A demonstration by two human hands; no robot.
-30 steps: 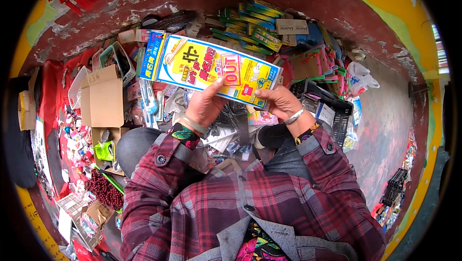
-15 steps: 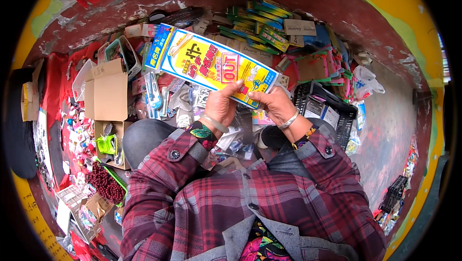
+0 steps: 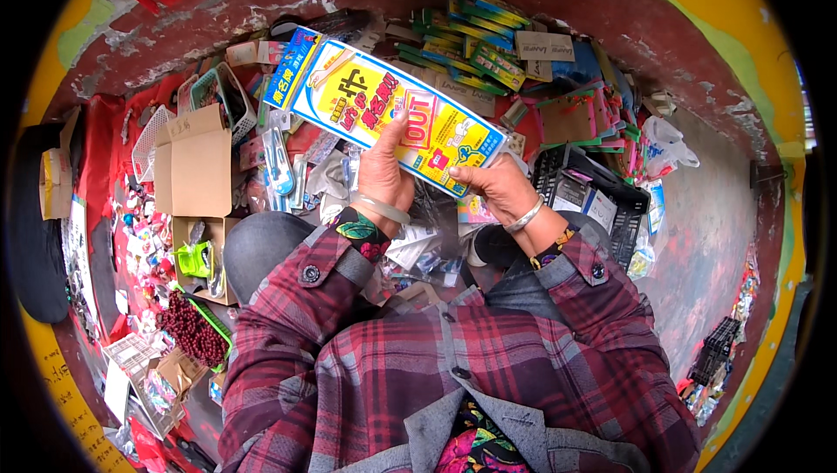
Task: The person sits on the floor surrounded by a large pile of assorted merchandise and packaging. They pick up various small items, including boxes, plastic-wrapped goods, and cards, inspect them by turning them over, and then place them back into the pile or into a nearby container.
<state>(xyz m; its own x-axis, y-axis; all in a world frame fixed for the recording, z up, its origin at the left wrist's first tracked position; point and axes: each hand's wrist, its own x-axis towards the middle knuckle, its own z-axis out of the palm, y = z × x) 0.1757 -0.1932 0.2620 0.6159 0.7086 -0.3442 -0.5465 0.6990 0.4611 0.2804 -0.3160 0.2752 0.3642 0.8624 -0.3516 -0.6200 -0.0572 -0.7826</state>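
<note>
A long, flat printed packet (image 3: 349, 94), yellow with a white-and-blue border and a blue band at its far-left end, is held up tilted across the space before me. My left hand (image 3: 384, 168) grips its near edge around the middle, thumb lying on the front face and the other fingers hidden behind. At the packet's right end, my right hand (image 3: 501, 185) pinches the lower corner, its thumb also on the front. Both wrists wear a pale bangle.
Around my knees lie a cardboard box (image 3: 193, 168), a black plastic crate (image 3: 623, 220) and a heap of dark-red beads (image 3: 187, 333). Beyond the packet are stacked green-and-yellow boxes (image 3: 488, 33) by the wall. A clear plastic bag (image 3: 667, 146) sits to the right.
My left hand has slid left along the packet's near edge, its thumb now farther up the face. The packet's left end has tipped slightly. My right hand keeps its hold.
</note>
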